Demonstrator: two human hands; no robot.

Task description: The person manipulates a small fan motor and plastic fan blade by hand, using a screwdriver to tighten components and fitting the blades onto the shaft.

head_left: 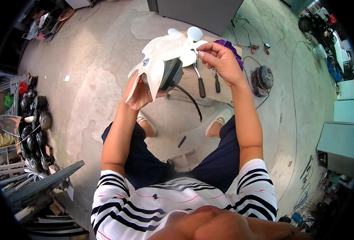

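Left hand [139, 94] holds grey motor [173, 74], large white fan [157, 74] against it. Right hand [225, 66] pinched at smaller white fan [195, 34], grip unclear. Dark-handled screwdriver [201, 87] on desk [183, 85]; dark round machine [262, 80] on floor [279, 124], far right.

Two dark-handled tools [201, 87] lie on the tan worktop [209, 91].

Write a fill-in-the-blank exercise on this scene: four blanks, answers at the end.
1. The left hand holds a motor whose housing is ____ in colour.
2. The cable hanging from the motor is ____ in colour.
3. The purple item is nearer to the person's ____ hand than to the other.
4. The person's shirt is white with black ____.

Missing words: grey; black; right; stripes.
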